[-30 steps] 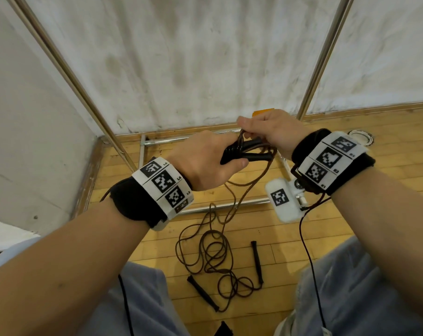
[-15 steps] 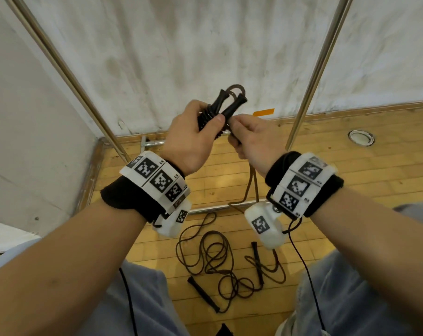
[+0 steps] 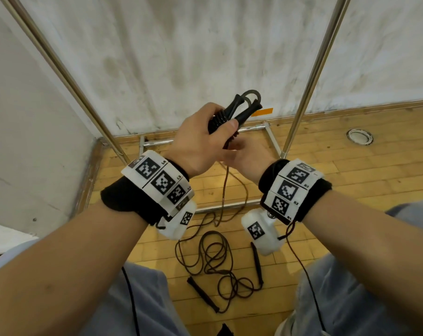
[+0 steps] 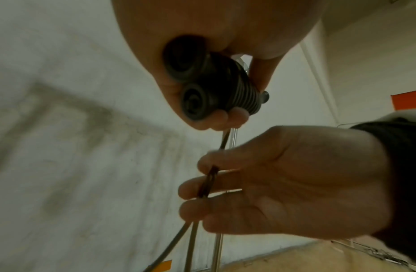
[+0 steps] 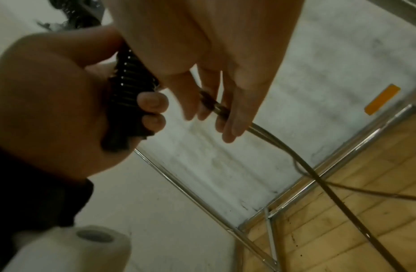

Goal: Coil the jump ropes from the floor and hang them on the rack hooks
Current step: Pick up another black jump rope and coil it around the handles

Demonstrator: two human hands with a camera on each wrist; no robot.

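My left hand [image 3: 200, 141] grips both black ribbed handles [image 3: 239, 112] of one jump rope side by side, their tips pointing up and away. A short loop of cord arcs between the tips. Just below, my right hand [image 3: 249, 156] pinches the doubled brown cord [image 4: 209, 182] between its fingers [image 5: 227, 103]. From there the cord [image 3: 225, 190] hangs down to the floor. A second jump rope [image 3: 217, 267] lies tangled on the wooden floor between my legs, its two black handles [image 3: 202, 297] apart.
The chrome rack stands against the white wall, with an upright pole at right [image 3: 309, 76], a slanted pole at left [image 3: 60, 69] and base bars [image 3: 230, 207] on the floor. An orange tape strip [image 3: 262, 112] marks the wall. A round floor fitting [image 3: 359, 136] sits at right.
My left hand turned the handles from lying level to pointing up and lifted them. My right hand moved from above the handles to below my left hand, onto the hanging cord.
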